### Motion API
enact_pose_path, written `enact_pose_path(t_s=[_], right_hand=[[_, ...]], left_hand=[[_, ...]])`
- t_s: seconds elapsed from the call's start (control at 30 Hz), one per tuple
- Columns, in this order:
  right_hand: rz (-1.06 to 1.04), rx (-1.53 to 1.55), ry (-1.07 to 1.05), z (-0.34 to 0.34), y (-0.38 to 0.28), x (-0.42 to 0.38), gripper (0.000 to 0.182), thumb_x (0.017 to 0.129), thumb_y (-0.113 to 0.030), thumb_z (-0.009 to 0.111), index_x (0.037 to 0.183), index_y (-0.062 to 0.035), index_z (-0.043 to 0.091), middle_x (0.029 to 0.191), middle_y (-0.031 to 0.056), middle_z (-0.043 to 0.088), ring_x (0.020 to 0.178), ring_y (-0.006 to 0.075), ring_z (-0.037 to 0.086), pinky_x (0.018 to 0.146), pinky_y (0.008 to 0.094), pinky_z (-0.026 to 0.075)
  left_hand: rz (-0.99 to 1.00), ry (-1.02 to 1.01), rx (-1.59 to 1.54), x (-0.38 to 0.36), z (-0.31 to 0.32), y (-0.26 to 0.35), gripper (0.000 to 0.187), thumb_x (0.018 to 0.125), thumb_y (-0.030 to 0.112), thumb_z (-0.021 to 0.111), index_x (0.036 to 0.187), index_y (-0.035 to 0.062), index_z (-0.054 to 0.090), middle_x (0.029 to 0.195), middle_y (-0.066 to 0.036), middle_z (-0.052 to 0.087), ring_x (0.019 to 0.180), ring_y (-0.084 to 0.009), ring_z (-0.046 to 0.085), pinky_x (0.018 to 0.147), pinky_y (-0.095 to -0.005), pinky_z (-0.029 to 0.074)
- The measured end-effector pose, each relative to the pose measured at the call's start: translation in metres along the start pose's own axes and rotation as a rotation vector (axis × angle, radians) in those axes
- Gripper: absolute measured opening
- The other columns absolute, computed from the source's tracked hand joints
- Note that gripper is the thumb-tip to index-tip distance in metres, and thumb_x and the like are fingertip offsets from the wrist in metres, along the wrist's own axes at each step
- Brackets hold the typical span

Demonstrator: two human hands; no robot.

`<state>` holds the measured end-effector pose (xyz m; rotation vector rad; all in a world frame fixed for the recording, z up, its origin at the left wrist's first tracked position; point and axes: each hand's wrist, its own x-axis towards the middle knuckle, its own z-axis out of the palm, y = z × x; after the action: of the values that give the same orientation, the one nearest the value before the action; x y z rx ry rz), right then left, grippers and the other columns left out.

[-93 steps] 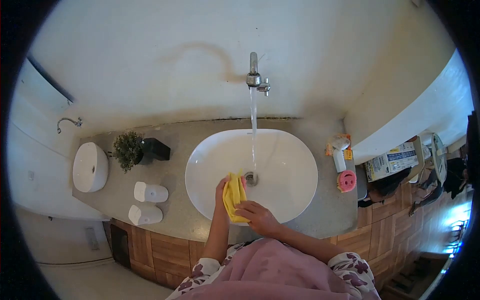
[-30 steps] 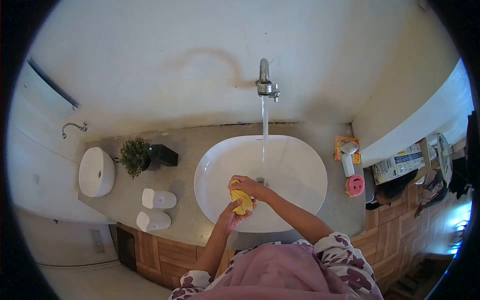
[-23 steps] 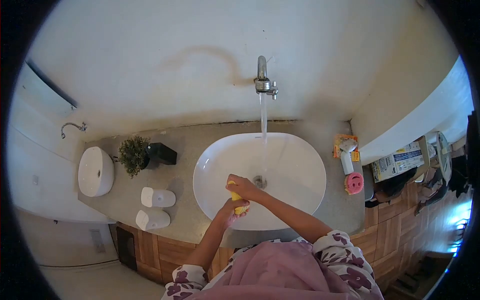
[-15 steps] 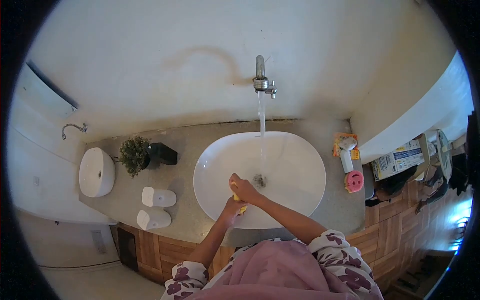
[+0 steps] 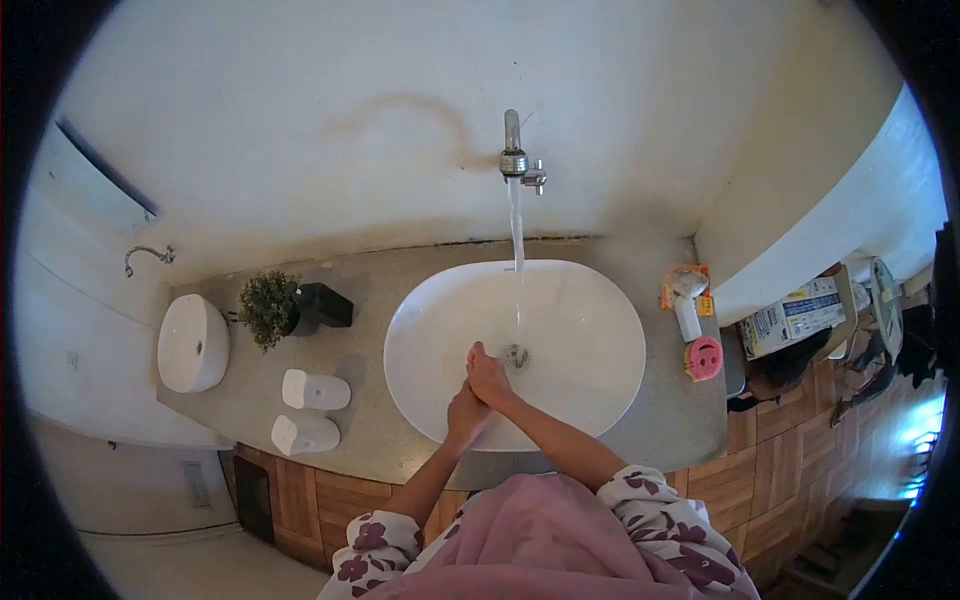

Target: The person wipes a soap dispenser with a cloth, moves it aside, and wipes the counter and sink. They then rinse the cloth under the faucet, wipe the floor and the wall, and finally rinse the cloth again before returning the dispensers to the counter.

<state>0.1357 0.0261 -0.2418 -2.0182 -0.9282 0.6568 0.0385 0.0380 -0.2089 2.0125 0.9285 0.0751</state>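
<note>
Over the front left of the white oval sink (image 5: 610, 400), my two hands are pressed together. My right hand (image 5: 487, 377) is closed and lies above my left hand (image 5: 466, 413), whose fingers are also closed and mostly covered. No yellow shows between them now, so whatever they grip is hidden. Behind the hands, water runs from the wall tap (image 5: 514, 162) into the basin. It falls near the dark drain (image 5: 516, 356), just right of my right hand.
Right of the sink lie a pink round sponge (image 5: 703, 358), a white bottle (image 5: 688, 318) and an orange packet (image 5: 668, 290). Leftward are two white containers (image 5: 316, 390), a potted plant (image 5: 267, 310) and a smaller basin (image 5: 193, 343). A person crouches near a box (image 5: 795, 318) at far right.
The soft yellow thing that stuck out between my hands is no longer visible. Both hands have closed tighter together and shifted slightly. The water still runs.
</note>
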Motion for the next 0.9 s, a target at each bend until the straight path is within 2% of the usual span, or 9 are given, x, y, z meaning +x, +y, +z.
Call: enact_pose_path(t_s=[0.17, 0.27, 0.37, 0.43, 0.67, 0.77, 0.83, 0.87, 0.9], right_hand=[[0.279, 0.129, -0.03, -0.026, -0.017, -0.01, 0.019, 0.087, -0.011, 0.047, 0.103, -0.0035, 0.044, 0.088, 0.0212, 0.06, 0.087, 0.0397, 0.059, 0.079, 0.0487, 0.045], [0.011, 0.088, 0.013, -0.049, -0.025, -0.037, 0.034, 0.085, -0.011, 0.049, 0.117, -0.0038, 0.043, 0.111, 0.0224, 0.053, 0.109, 0.0397, 0.05, 0.094, 0.0462, 0.039], [-0.381, -0.024, 0.124, -0.085, -0.032, -0.066, 0.05, 0.081, -0.01, 0.052, 0.13, -0.0082, 0.039, 0.131, 0.0205, 0.039, 0.121, 0.0393, 0.039, 0.1, 0.0457, 0.033], [-0.665, -0.531, 0.035, -0.102, -0.039, -0.075, 0.06, 0.078, -0.009, 0.056, 0.135, -0.0122, 0.037, 0.141, 0.0182, 0.03, 0.125, 0.0365, 0.036, 0.102, 0.0475, 0.031], [-0.961, -0.612, 0.009, -0.106, -0.025, -0.039, 0.061, 0.078, -0.018, 0.057, 0.136, -0.0118, 0.038, 0.139, 0.0154, 0.036, 0.122, 0.0306, 0.041, 0.092, 0.0424, 0.042], [-1.066, -0.641, -0.003, -0.106, -0.026, -0.022, 0.054, 0.077, -0.019, 0.057, 0.128, -0.0045, 0.044, 0.123, 0.0161, 0.051, 0.107, 0.0267, 0.051, 0.077, 0.0339, 0.05], [-0.983, -0.657, 0.036, -0.103, -0.031, -0.016, 0.045, 0.075, -0.013, 0.057, 0.118, 0.0014, 0.051, 0.088, 0.0077, 0.058, 0.087, 0.0201, 0.056, 0.065, 0.0297, 0.051], [-0.945, -0.683, 0.045, -0.101, -0.034, -0.014, 0.038, 0.072, -0.014, 0.06, 0.106, 0.0022, 0.054, 0.08, 0.0079, 0.056, 0.079, 0.02, 0.057, 0.058, 0.0293, 0.051], [-0.942, -0.678, 0.038, -0.094, -0.03, -0.012, 0.038, 0.072, -0.014, 0.06, 0.106, 0.0022, 0.054, 0.08, 0.0079, 0.056, 0.079, 0.02, 0.057, 0.058, 0.0293, 0.051]], left_hand=[[0.009, 0.014, 0.148, 0.001, -0.006, 0.004, 0.061, 0.07, 0.024, 0.072, 0.118, 0.0045, 0.04, 0.096, -0.021, 0.061, 0.089, -0.0399, 0.06, 0.074, -0.0454, 0.047], [-0.045, -0.001, 0.047, 0.003, -0.022, 0.0, 0.06, 0.07, 0.02, 0.072, 0.116, 0.006, 0.036, 0.087, -0.015, 0.06, 0.079, -0.0329, 0.063, 0.065, -0.0396, 0.05], [-0.23, -0.288, -0.601, 0.009, -0.048, 0.003, 0.049, 0.069, 0.016, 0.07, 0.109, 0.0075, 0.042, 0.08, -0.006, 0.057, 0.068, -0.0188, 0.059, 0.052, -0.0283, 0.046], [-0.387, -0.548, -1.001, 0.001, -0.062, 0.019, 0.039, 0.067, 0.012, 0.068, 0.099, 0.0088, 0.047, 0.075, 0.0, 0.052, 0.062, -0.0094, 0.051, 0.046, -0.0201, 0.037], [-0.281, -0.779, -0.92, 0.009, -0.07, 0.04, 0.027, 0.068, 0.01, 0.068, 0.087, 0.0085, 0.05, 0.076, -0.002, 0.052, 0.061, -0.01, 0.05, 0.045, -0.0215, 0.034], [-0.261, -0.825, -0.733, 0.02, -0.075, 0.047, 0.053, 0.067, 0.011, 0.072, 0.112, 0.0048, 0.046, 0.08, -0.003, 0.053, 0.062, -0.0104, 0.05, 0.048, -0.0224, 0.037], [-0.22, -0.656, -0.418, 0.025, -0.081, 0.061, 0.099, 0.064, 0.014, 0.077, 0.14, 0.0039, 0.014, 0.08, -0.003, 0.055, 0.065, -0.0131, 0.053, 0.054, -0.0239, 0.043], [-0.196, -0.61, -0.301, 0.034, -0.071, 0.047, 0.125, 0.063, 0.016, 0.078, 0.14, 0.0044, -0.02, 0.082, -0.009, 0.061, 0.071, -0.0218, 0.06, 0.06, -0.0313, 0.049], [-0.203, -0.612, -0.303, 0.04, -0.062, 0.033, 0.125, 0.063, 0.016, 0.078, 0.14, 0.0044, -0.02, 0.082, -0.009, 0.061, 0.071, -0.0218, 0.06, 0.06, -0.0313, 0.049]])
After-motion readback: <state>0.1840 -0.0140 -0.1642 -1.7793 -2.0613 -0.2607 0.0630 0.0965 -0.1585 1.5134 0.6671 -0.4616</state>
